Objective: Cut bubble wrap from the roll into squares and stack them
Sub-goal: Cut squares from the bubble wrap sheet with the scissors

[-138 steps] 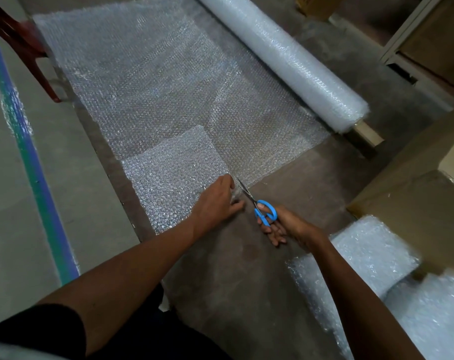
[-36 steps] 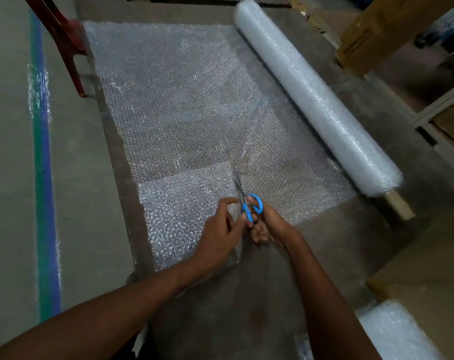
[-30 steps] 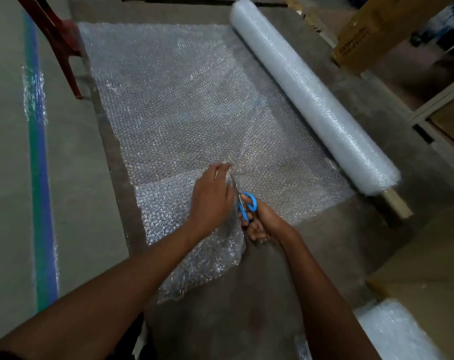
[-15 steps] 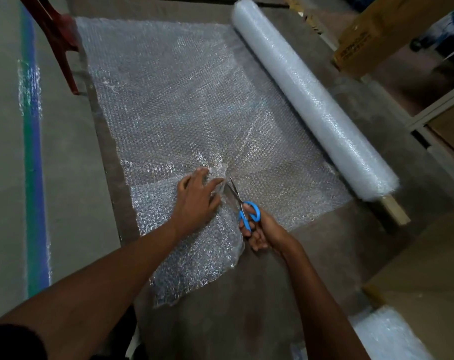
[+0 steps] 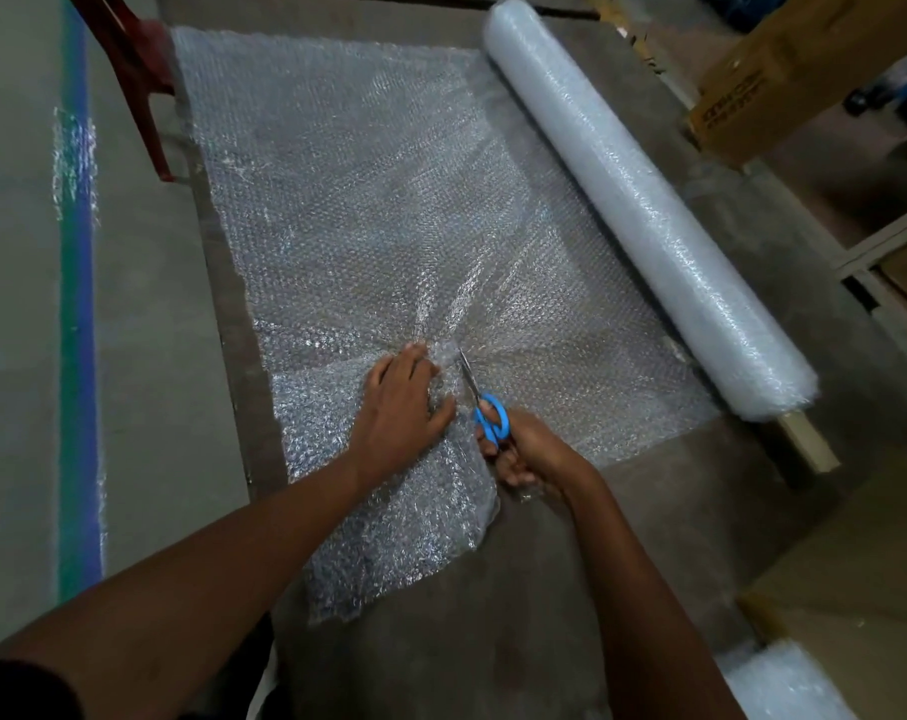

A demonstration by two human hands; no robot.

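Bubble wrap (image 5: 389,215) lies unrolled flat on the brown worktop (image 5: 493,641), and the step in hand looks to be cutting a square free from its near left corner. Nearest the camera, that part-cut piece (image 5: 404,537) overhangs toward the person, loose and crumpled along its right edge. On it rests the left hand (image 5: 402,407), fingers spread and pressing the sheet flat just left of the cut line, gripping nothing. Just to its right, the right hand (image 5: 524,452) has its grip closed through the blue handles of the scissors (image 5: 480,400), blades pointing away into the wrap where creases fan out. Whether the blades are apart or together is too small to tell. Farther off, the uncut sheet runs to the roll (image 5: 643,200), which lies along the right side. The next move likely calls for carrying the cut onward or turning it leftward, while the pressing hand keeps the sheet taut.
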